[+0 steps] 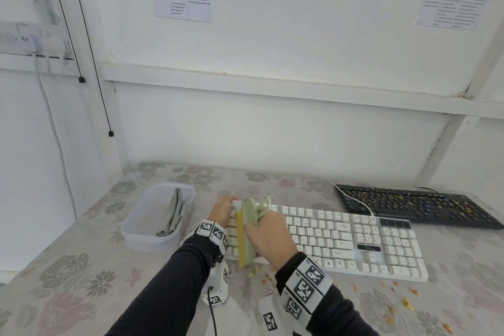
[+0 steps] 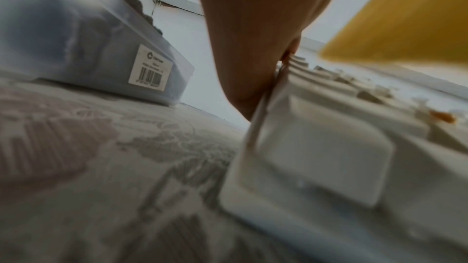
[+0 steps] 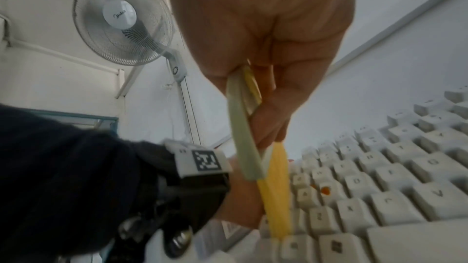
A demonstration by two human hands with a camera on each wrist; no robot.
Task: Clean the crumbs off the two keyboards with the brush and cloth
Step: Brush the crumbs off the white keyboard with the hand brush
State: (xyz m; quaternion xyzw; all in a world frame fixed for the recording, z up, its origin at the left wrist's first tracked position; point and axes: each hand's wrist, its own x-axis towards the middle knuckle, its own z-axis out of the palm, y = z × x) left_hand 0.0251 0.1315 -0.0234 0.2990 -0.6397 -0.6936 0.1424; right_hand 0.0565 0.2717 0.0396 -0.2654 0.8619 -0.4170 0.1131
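The white keyboard (image 1: 341, 243) lies across the middle of the table. My right hand (image 1: 261, 229) grips a brush (image 1: 245, 237) by its pale green handle, and the yellow bristles (image 3: 276, 187) stand on the keys at the keyboard's left end. My left hand (image 1: 225, 206) lies against that left end with its fingers reaching the far corner. In the left wrist view this hand (image 2: 253, 27) presses along the keyboard's side edge (image 2: 263, 127). An orange crumb (image 3: 325, 189) sits among the keys. The black keyboard (image 1: 414, 207) at the back right is strewn with crumbs. A grey cloth (image 1: 174, 213) lies in a tub.
The translucent plastic tub (image 1: 141, 232) stands left of the white keyboard, close to my left hand. Several crumbs (image 1: 261, 273) lie on the flowered tablecloth in front of the keyboard, with more crumbs (image 1: 407, 304) further right. A wall runs behind the table. A wall fan (image 3: 121, 19) hangs high up.
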